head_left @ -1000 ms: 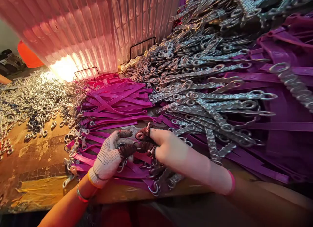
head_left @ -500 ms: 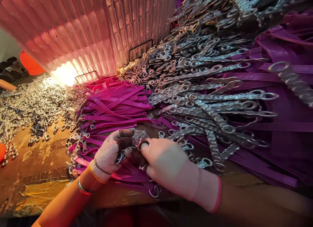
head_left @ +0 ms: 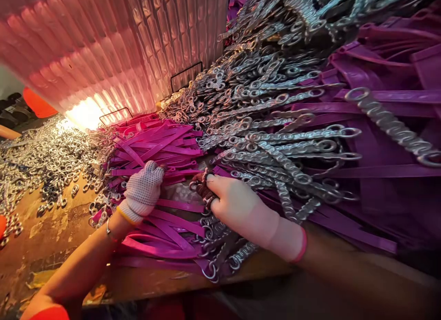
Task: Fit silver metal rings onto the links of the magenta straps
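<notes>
Head view: both hands gloved, working at the near edge of the bench [head_left: 51, 246], between the strap pile and the chain heap.

Left hand [head_left: 143, 191]: fingers curled down onto the purple straps [head_left: 158, 147], knuckles up. Looks like it is pinching or pulling one strap out of the fan, but the fingertips are hidden, so I can't tell whether it has one gripped.

Right hand [head_left: 237, 205]: thumb and forefinger closed narrow around something small and dark at the tips, right where straps meet the chains [head_left: 275, 140]. Could be a ring or a chain end; too small to call. Finished strap-and-chain pieces lie under and in front of both wrists, some hanging over the bench edge.

Step, as I read it: picking the next strap and the next metal end to join. Next move calls for one strap separated cleanly from the fan and its end brought to the right fingertips; the tangle of chains beside the right hand is the snag risk.

Versus 1.0 s ago: hands were touching, fingertips together over one piece near the bench edge. Now they are apart, left gone up and left into the straps, right shifted toward the chains. Loose rings [head_left: 44, 150] on the left look unchanged.
</notes>
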`<state>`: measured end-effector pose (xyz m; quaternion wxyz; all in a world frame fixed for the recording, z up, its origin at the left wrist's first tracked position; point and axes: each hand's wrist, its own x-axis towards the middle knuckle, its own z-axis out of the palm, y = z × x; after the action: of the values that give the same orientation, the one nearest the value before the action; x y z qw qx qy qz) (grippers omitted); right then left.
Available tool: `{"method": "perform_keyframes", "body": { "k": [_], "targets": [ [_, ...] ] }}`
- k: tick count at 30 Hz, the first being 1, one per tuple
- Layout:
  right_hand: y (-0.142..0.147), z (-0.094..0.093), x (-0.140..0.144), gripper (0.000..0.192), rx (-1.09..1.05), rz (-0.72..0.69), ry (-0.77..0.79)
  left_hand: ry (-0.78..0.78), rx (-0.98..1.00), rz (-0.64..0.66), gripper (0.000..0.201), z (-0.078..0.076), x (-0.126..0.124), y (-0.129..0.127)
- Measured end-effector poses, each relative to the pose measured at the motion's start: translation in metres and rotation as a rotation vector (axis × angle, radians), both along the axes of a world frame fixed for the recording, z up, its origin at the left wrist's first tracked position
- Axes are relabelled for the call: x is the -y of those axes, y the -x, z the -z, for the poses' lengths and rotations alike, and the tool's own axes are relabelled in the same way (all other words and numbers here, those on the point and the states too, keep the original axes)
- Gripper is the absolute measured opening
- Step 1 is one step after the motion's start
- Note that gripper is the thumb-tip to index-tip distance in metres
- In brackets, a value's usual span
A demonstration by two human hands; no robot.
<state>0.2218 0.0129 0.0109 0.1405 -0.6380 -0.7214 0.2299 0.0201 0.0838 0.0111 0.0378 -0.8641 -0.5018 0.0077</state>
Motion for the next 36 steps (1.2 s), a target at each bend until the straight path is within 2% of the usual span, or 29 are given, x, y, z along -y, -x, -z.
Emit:
{"method": "perform_keyframes", "body": {
  "k": [3,6,8,10,12,14,19,23,27,32,36],
  "targets": [
    [0.007,-0.003,0.006,0.03,-0.045,-0.068,-0.074,0.174,0.457,0.006,0.034,-0.013,0.023,0.006],
    [0.014,-0.011,0.013,0.032,-0.059,-0.14,-0.07,0.489,0.792,-0.119,0.025,-0.02,0.048,0.006],
    [0.018,-0.019,0.018,0.034,-0.051,-0.183,-0.055,0.723,0.951,-0.225,0.021,-0.019,0.06,0.004],
    [0.022,-0.025,0.022,0.033,0.018,-0.195,-0.037,0.923,1.123,-0.318,0.025,-0.014,0.069,0.002],
    [0.025,-0.031,0.026,0.032,0.121,-0.193,-0.009,1.065,1.265,-0.388,0.037,-0.008,0.075,0.003],
    [0.029,-0.034,0.028,0.03,0.211,-0.214,0.012,1.139,1.319,-0.434,0.044,-0.003,0.08,0.004],
    [0.035,-0.034,0.031,0.025,0.336,-0.283,-0.002,1.203,1.356,-0.433,0.046,0.008,0.084,0.008],
    [0.034,-0.033,0.029,0.024,0.252,-0.259,0.042,1.243,1.446,-0.425,0.046,0.011,0.085,0.007],
    [0.031,-0.029,0.028,0.025,0.256,-0.261,0.053,1.145,1.293,-0.406,0.048,0.01,0.085,0.006],
    [0.028,-0.027,0.029,0.026,0.393,-0.31,-0.03,0.93,0.998,-0.234,0.034,0.002,0.075,0.005],
    [0.026,-0.027,0.028,0.027,0.404,-0.364,-0.049,0.874,0.838,0.066,0.02,0.001,0.063,0.0]
  ]
}}
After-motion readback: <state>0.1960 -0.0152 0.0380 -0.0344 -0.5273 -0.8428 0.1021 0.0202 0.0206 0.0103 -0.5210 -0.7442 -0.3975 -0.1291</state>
